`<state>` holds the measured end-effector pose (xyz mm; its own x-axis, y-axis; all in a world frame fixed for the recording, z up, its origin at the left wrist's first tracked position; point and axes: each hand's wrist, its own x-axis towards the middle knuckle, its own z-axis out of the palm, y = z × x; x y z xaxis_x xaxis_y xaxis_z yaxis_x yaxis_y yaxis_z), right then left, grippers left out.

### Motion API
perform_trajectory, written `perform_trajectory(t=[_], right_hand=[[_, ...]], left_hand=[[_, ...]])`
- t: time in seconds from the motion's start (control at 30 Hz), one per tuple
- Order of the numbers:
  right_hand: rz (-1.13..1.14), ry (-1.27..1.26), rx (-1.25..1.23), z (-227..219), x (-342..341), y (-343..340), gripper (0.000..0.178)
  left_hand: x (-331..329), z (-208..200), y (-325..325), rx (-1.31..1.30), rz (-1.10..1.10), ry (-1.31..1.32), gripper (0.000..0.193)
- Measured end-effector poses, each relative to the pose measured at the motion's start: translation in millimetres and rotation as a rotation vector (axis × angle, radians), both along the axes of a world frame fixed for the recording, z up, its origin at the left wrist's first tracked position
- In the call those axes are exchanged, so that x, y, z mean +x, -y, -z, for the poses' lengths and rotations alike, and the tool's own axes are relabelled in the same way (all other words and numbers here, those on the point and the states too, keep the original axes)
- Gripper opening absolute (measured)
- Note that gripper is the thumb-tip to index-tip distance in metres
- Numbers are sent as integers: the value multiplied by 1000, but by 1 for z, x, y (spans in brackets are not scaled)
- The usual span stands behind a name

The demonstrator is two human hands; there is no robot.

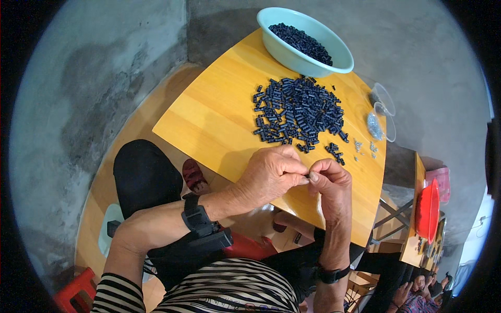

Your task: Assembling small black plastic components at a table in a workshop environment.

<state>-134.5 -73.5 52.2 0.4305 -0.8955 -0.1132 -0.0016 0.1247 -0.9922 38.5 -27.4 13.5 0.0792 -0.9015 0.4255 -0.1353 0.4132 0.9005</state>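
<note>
L hand [271, 171] & R hand [335, 183] pinching sm dk pc [307, 177] btwn them; blk pcs pile [301, 108] just beyond.

Set on the head, the one fisheye view is looking steeply down from near above the hands [269, 175], centring them and spreading wide across the tabletop [209, 115] beyond.

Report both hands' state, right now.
Left hand: closed, pinching a small dark piece.
Right hand: closed in a pinch right beside it; what it grips cannot be told.
</note>
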Motion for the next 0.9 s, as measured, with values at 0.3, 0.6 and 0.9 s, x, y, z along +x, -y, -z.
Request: perform_trajectory(t=[0.3,0.6,0.9], right_hand=[[-12,-120,-113,4,5,13,6],[56,-212,-113,0,-4,24,5],[48,-275,-74,9,-8,25,5]], left_hand=[[0,4,14,-126,-131,274,8],[-19,10,31,-98,-170,239,10],[-24,19,34,-49,-183,387,11]])
